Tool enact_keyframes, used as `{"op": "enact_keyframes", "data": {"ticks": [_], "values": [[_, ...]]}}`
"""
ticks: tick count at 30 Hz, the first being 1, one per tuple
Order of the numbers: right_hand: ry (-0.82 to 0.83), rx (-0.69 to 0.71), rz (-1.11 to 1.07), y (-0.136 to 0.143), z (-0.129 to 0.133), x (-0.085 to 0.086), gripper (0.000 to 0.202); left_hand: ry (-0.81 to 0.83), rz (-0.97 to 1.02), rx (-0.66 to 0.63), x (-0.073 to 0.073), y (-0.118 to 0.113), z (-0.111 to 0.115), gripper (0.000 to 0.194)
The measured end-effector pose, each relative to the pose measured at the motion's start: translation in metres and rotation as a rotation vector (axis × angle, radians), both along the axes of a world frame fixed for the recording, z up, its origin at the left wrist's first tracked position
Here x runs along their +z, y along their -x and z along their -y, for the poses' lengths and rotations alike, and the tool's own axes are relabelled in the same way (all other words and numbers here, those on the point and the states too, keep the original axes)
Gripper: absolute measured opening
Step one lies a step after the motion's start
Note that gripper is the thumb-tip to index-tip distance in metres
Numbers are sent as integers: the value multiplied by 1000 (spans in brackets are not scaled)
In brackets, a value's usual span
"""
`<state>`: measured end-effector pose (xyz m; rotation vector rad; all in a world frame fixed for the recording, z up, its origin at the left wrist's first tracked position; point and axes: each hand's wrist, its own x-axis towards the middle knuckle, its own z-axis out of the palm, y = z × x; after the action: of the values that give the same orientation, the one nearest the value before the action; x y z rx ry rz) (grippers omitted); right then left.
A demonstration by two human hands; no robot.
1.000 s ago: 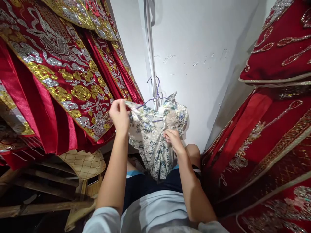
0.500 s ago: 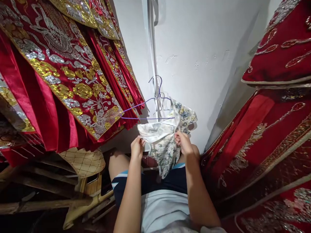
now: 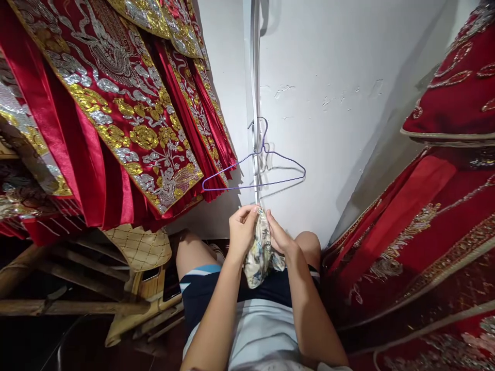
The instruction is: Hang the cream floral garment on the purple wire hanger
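Note:
A small cream shirt point(image 3: 257, 263) with a grey, blue and yellow floral pattern hangs bunched between my hands, above my lap. My left hand point(image 3: 243, 226) pinches its upper edge, thumb and fingertips closed on the cloth. Against the shirt's other side, my right hand point(image 3: 280, 236) grips the cloth with its thumb pointing up; some of its fingers are hidden behind the fabric. Just beyond my hands, a bare purple wire hanger point(image 3: 253, 187) hangs by its hook from a pale vertical strip point(image 3: 253, 67) on the wall.
Red costumes with gold and silver sequins point(image 3: 143, 136) hang on the left. More red beaded garments point(image 3: 410, 232) fill the right side. A bamboo chair point(image 3: 127, 309) with a quilted cream cushion point(image 3: 141, 247) stands low at left. The white wall point(image 3: 325, 62) is close in front.
The shirt has come off the hanger's right arm, down toward my lap, and is now gathered narrow. My hands have drawn close together. The view has shifted slightly left.

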<state>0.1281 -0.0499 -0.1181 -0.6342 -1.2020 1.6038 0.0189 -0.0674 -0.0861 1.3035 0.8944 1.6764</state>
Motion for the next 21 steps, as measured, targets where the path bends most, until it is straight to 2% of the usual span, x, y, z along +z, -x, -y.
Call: {"op": "enact_keyframes", "data": {"ticks": [3,5,6,7,9,11,12,14,16,18,21], "values": [[-3,191,19,0,11,10,54,-43,-57,6,-2,19,1,34],[-43,275,68,-10,15,20,56,-40,-172,-118,-10,37,5,38],[-62,282,91,-17,15,27,54,-19,-259,-222,-16,46,9,38],[-73,259,112,-24,13,34,50,21,-368,-340,-22,56,13,38],[-105,110,152,-40,4,48,34,116,-637,-536,-36,76,22,37],[-214,-135,217,-54,-13,60,22,157,-911,-599,-46,95,29,27],[-303,-260,264,-59,-24,64,19,141,-1019,-569,-48,105,30,19],[-496,-462,361,-63,-48,67,15,74,-1178,-410,-44,122,28,8],[-640,-579,400,-60,-73,64,18,6,-1309,-197,-32,135,22,15],[-685,-626,392,-51,-94,57,25,-48,-1435,-19,-16,145,15,17],[-608,-607,504,-43,-113,48,29,-102,-1549,98,4,153,8,17]]}}
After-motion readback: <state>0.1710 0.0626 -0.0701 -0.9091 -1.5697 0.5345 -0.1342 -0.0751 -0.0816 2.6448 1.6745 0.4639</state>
